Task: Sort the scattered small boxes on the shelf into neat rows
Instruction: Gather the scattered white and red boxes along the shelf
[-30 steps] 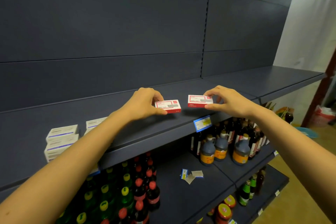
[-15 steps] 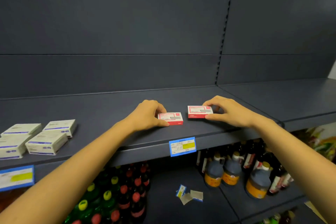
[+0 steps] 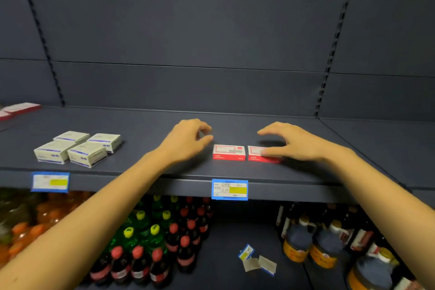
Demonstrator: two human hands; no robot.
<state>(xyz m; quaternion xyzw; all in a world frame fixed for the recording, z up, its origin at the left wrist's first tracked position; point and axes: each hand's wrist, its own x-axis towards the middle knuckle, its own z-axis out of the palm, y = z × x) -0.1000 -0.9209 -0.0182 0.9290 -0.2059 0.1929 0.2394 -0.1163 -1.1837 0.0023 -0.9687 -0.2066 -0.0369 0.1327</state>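
Observation:
Two small red-and-white boxes lie flat, side by side and nearly touching, near the front of the dark shelf. My left hand hovers just left of the left red box, fingers loosely curled and holding nothing; its thumb tip is close to the box's left end. My right hand arches over the right red box, thumb lying along the box's top while the fingers are raised off it. Several white boxes with blue stripes sit in a tight block at the shelf's left.
More red-and-white boxes lie at the far left back of the shelf. Blue price tags hang on the shelf's front edge. Below stand dark soda bottles, green bottles and brown jugs, plus loose tags.
Both hands have let go of the red boxes, which now rest close together on the shelf. The left hand drew back to the left; the right hand's fingers lifted. The view swung left.

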